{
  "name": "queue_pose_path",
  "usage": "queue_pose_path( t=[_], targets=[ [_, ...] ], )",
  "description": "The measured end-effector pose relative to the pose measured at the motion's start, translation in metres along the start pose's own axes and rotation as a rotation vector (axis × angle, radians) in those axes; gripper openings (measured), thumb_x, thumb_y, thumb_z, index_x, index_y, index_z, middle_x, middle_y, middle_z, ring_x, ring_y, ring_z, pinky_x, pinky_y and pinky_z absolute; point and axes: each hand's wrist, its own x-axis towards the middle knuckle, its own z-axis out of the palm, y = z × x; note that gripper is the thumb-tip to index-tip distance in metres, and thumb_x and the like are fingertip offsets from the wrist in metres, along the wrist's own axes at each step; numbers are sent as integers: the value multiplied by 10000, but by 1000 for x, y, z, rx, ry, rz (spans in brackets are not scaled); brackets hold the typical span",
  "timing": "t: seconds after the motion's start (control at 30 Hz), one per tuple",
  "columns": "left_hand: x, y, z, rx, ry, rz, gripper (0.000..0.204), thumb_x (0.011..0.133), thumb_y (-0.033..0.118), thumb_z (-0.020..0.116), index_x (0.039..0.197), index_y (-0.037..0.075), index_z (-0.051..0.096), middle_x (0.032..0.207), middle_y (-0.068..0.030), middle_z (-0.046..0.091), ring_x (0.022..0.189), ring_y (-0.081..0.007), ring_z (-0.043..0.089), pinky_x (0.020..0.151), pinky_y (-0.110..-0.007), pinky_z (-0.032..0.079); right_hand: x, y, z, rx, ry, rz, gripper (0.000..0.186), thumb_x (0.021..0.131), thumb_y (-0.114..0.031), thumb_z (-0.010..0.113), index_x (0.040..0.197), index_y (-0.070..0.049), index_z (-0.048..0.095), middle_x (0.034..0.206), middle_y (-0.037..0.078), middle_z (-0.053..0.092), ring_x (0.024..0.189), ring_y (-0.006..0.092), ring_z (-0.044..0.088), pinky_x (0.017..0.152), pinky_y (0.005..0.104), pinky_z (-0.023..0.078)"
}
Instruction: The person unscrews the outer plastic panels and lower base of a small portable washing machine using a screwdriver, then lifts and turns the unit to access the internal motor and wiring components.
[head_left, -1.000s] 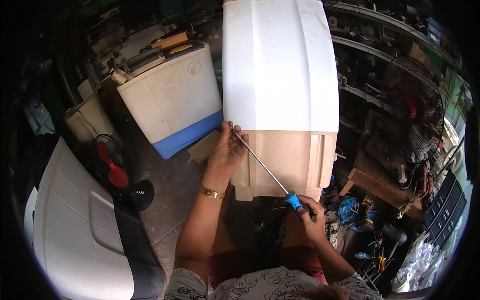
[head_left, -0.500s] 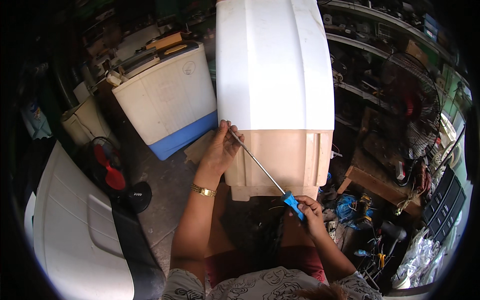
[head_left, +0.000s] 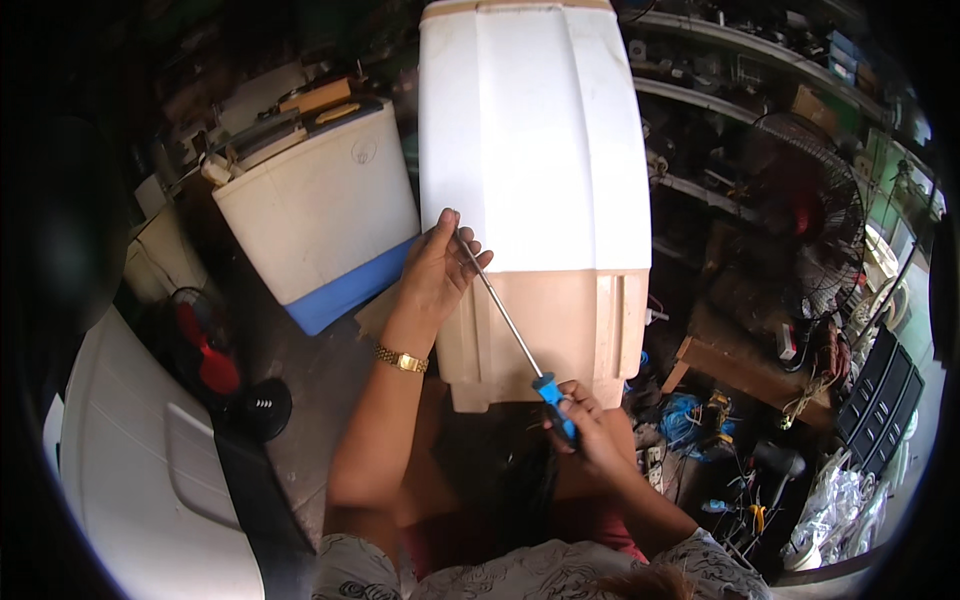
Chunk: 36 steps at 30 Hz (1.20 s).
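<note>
A long screwdriver (head_left: 507, 317) with a blue and black handle slants in front of the appliance body. Its handle is gripped by my right hand (head_left: 583, 420), fingers wrapped round it. Up at the tip end, the thumb and fingers of my left hand (head_left: 445, 258) close on the thin metal shaft. A gold watch is on my left wrist. Behind both hands stands a tall boxy plastic body (head_left: 530, 150), white above and beige below, like a washing machine casing. Whether the screwdriver touches it, I cannot tell.
A white and blue washing machine (head_left: 320, 210) stands to the left. Nearer on that side is a large white panel (head_left: 140, 470). To the right are a wooden stool (head_left: 750, 370), an electric fan (head_left: 810, 210), blue wires (head_left: 685, 422) and a black grille (head_left: 880, 405). Shelves line the back.
The screwdriver stands steeper, its handle shifted left and slightly up along with my right hand. My left hand still holds the tip end. The whole view has shifted slightly.
</note>
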Motion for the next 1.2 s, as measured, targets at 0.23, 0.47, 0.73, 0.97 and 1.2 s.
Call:
queue_pose_path(
  t=[0.23, 0.47, 0.73, 0.97, 1.2],
  targets=[
    [67, 46, 55, 264, -18, 180, 244, 943, 313, 567, 1030, 85, 559, 927, -43, 594, 836, -146, 587, 799, -313, 532, 79, -25, 56, -120, 90, -282, 255, 916, -164, 564, 1123, -58, 460, 804, 86, 569, 513, 121, 496, 442, 230, 389],
    [70, -4, 17, 837, 14, 210, 520, 904, 320, 611, 1322, 49, 460, 1136, -83, 569, 1040, -197, 564, 846, -327, 482, 201, -100, 79, -240, 219, -579, 316, 918, -197, 580, 1155, -14, 480, 851, 96, 586, 559, 119, 503, 460, 245, 395],
    [52, -38, -38, 730, -44, 217, 439, 945, 229, 554, 1334, 45, 467, 1205, -73, 567, 1078, -161, 561, 925, -303, 441, 283, -147, 120, -253, 392, -604, 292, 878, -172, 598, 1056, 31, 487, 730, 100, 582, 445, 132, 498, 366, 261, 372],
    [53, -41, -40, 632, -42, 189, 434, 947, 233, 555, 1333, 53, 471, 1214, -72, 565, 1096, -169, 558, 943, -309, 433, 314, -161, 128, -299, 465, -640, 266, 869, -167, 608, 1015, 33, 512, 707, 103, 585, 456, 151, 519, 382, 289, 408],
    [49, -38, -42, 631, -30, 197, 441, 956, 234, 539, 1340, 32, 454, 1230, -94, 556, 1120, -184, 552, 957, -310, 428, 321, -164, 134, -327, 483, -627, 266, 870, -171, 612, 1018, 31, 521, 714, 106, 589, 506, 156, 542, 413, 294, 438]
  ],
)
